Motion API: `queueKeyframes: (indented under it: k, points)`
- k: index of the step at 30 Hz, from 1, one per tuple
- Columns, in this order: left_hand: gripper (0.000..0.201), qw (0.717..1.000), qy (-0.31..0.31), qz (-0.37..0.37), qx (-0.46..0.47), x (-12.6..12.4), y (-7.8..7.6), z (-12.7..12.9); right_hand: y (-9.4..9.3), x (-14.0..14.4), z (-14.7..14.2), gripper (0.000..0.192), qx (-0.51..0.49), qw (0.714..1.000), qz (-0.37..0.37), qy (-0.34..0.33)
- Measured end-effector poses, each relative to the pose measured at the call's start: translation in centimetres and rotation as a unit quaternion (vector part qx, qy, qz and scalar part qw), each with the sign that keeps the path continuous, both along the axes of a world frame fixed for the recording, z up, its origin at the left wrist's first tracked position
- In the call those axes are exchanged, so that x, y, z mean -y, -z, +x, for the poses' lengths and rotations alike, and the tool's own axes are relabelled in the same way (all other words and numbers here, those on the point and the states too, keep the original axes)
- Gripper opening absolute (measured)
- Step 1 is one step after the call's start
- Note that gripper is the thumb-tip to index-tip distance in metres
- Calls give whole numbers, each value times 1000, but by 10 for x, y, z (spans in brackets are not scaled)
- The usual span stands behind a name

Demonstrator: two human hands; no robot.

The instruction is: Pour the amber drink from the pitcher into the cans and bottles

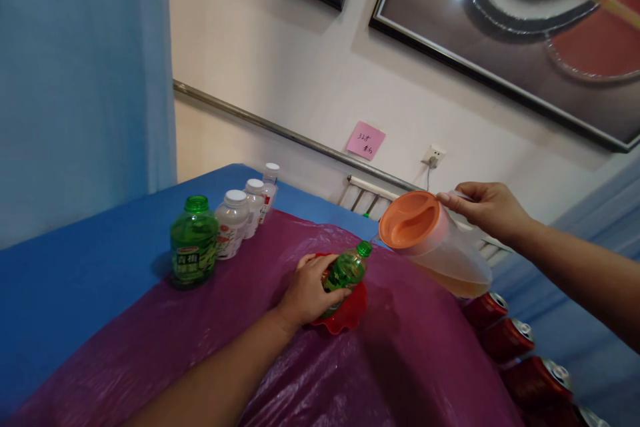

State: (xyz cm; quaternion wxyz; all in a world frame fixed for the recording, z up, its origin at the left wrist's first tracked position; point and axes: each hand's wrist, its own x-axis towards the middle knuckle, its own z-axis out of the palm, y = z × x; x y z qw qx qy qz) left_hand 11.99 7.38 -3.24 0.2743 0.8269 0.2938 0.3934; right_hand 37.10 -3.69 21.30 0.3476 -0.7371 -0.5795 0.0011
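My left hand [311, 287] is wrapped round a green plastic bottle [347, 269], which leans to the right over a red scalloped dish [349, 315]. By its handle, my right hand [487, 207] grips a clear pitcher [450, 253] with an orange lid [409, 219]. The pitcher is tilted to the left, its spout close to the bottle's mouth, and some yellowish liquid lies in its lower part. Whether liquid is running from the spout is too small to tell.
A larger open green bottle [194, 243] and several clear bottles with white caps [233, 223] stand in a row at left. Red cans [537, 380] line the right edge. Purple plastic sheeting [300, 373] covers part of the blue table [100, 267]. A metal rail [280, 128] runs along the wall.
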Motion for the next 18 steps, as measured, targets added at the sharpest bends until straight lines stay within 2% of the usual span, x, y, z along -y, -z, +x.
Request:
queueKeyframes:
  k: [18]
  points:
    - [61,1000,6,-6,5,1,0,0,1,1,1,66,15,1000,3,-8]
